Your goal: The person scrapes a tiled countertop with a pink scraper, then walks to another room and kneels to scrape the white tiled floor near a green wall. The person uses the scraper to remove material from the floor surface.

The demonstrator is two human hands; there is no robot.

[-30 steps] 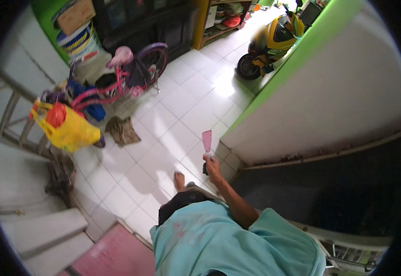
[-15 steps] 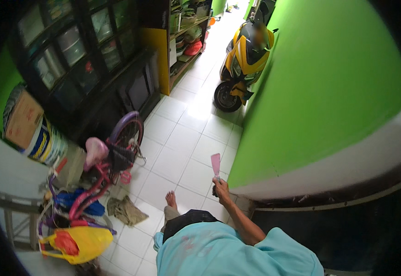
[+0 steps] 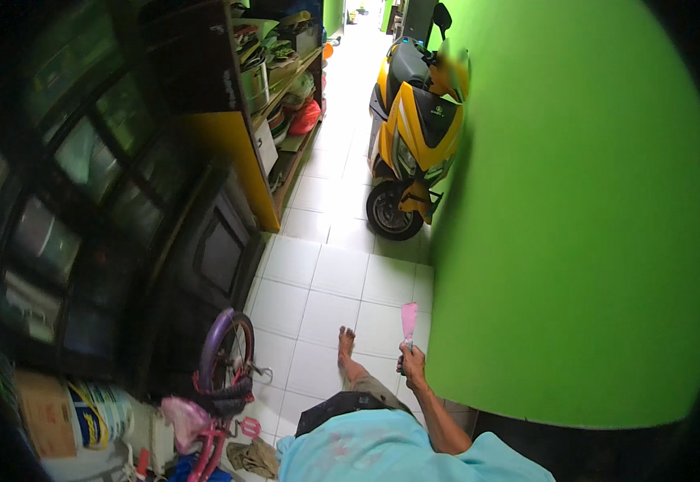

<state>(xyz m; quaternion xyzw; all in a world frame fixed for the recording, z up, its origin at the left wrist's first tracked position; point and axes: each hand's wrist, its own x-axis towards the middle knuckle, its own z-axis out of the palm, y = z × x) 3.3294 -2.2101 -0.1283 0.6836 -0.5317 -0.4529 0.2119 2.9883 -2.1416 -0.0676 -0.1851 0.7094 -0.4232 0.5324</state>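
Observation:
My right hand (image 3: 414,368) is closed round the dark handle of a scraper (image 3: 409,320). Its flat, pink-coloured blade points up and away from me, above the white floor tiles and close to the green wall (image 3: 559,241). The handle is mostly covered by my fingers. My left hand does not show; my turquoise shirt fills the lower middle, and one bare foot is stretched forward on the tiles.
A yellow and black scooter (image 3: 418,136) stands ahead along the wall. On the left are a dark glass-fronted cabinet (image 3: 205,241), a loaded shelf (image 3: 286,92), a pink and purple child's bicycle (image 3: 220,345), a bucket (image 3: 97,414) and a crumpled cloth (image 3: 253,456).
I have moved forward along the passage, and the view has tilted further ahead. The scooter and shelf look nearer, the bicycle has slid down the picture, and the scraper stays in my right hand.

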